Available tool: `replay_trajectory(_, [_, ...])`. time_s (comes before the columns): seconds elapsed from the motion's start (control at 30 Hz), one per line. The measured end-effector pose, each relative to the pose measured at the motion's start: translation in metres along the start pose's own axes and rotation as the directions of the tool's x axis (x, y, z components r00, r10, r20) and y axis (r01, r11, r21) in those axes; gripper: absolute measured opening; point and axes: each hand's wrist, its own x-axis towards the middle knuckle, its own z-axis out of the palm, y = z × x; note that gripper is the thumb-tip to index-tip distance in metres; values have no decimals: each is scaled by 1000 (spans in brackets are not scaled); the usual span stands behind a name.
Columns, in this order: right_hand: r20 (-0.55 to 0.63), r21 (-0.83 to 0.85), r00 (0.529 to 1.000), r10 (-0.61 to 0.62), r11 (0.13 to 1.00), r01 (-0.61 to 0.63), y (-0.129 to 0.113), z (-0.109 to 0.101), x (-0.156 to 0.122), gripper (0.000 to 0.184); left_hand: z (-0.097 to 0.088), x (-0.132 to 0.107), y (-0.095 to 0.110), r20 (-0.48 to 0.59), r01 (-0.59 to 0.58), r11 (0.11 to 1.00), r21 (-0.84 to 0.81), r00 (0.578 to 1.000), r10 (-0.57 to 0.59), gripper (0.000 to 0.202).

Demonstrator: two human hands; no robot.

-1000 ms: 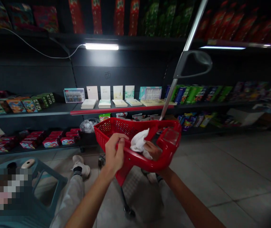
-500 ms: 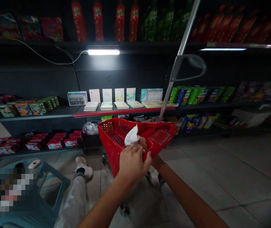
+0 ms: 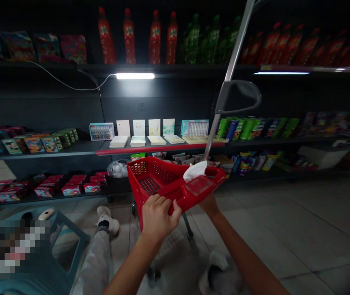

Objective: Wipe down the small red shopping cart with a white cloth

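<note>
A red plastic shopping cart (image 3: pixel 170 191) stands in front of me at an angle, its basket partly visible inside. My left hand (image 3: pixel 160 213) is closed round the near rim of the cart, thumb resting by the handle panel (image 3: pixel 198 185). From below the handle's right part reaches my right hand (image 3: pixel 209 204), its fingers hidden behind the red plastic. A bunched white cloth (image 3: pixel 195 171) shows on the handle's far side, in line with that hand, which appears to hold it there.
Shelves ahead carry books (image 3: pixel 138 141), paint sets (image 3: pixel 101 132), snack bags (image 3: pixel 250 128) and drink bottles (image 3: pixel 154 39). A metal pole (image 3: pixel 231 61) with a grey loop rises behind the cart. At left are a blue-grey stool (image 3: pixel 70 229) and a lower leg with a light shoe (image 3: pixel 109 221).
My right hand and the white cloth have moved right along the handle. My left hand has shifted slightly left along the rim, and the handle end has turned a little.
</note>
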Motion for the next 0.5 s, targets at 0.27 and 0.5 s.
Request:
replay_trajectory(0.27, [160, -53, 955, 249, 969, -243, -118, -25, -72, 28, -23, -9, -21, -82, -80, 997, 25, 993, 81, 37])
replay_trajectory(0.5, [109, -172, 970, -219, 957, 235, -212, -22, -45, 13, -30, -14, -30, -109, -93, 995, -37, 990, 89, 36])
